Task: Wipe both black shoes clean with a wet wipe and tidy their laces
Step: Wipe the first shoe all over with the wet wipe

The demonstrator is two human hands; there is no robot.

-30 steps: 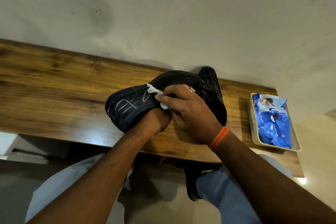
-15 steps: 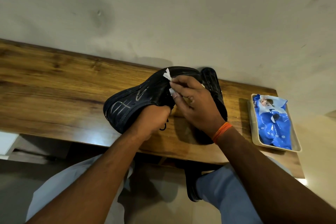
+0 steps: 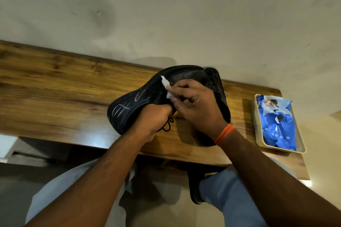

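Note:
A black shoe [image 3: 140,101] is tipped on its side above the wooden table [image 3: 55,90], its wet, shiny side facing me. My left hand [image 3: 155,121] grips it from below near the opening, where a black lace loop [image 3: 168,125] hangs out. My right hand [image 3: 195,108] pinches a crumpled white wet wipe [image 3: 167,85] against the shoe's side near the heel. The second black shoe [image 3: 219,88] lies behind my right hand, mostly hidden.
A cream tray [image 3: 258,134] with a blue wet wipe pack [image 3: 276,121] sits at the table's right end. A pale wall runs along the table's far edge. Below the near edge are my knees and a dark sandal [image 3: 193,190] on the floor.
The shoe has been rolled so its side turns up more. My right hand slid the wipe from the middle of the shoe toward the heel, then slightly down.

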